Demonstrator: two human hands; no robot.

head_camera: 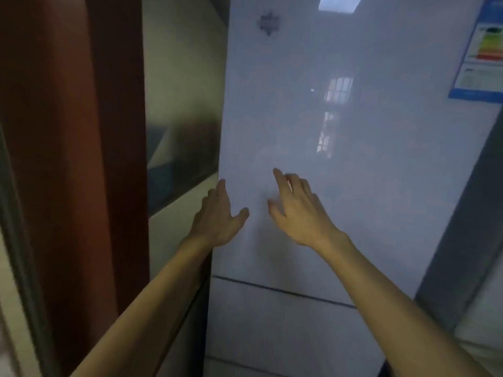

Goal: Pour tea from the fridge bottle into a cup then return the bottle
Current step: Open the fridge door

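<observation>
A tall white fridge fills the head view, its glossy upper door shut or nearly so. My left hand is at the door's left edge, fingers reaching round the edge and thumb spread on the front. My right hand hovers at the door's face just right of it, fingers loosely spread and holding nothing. No bottle or cup is in view.
A lower fridge door sits below a dark seam. An energy label is stuck at the upper right. A dark red-brown door frame stands close on the left, with a tiled wall in the gap.
</observation>
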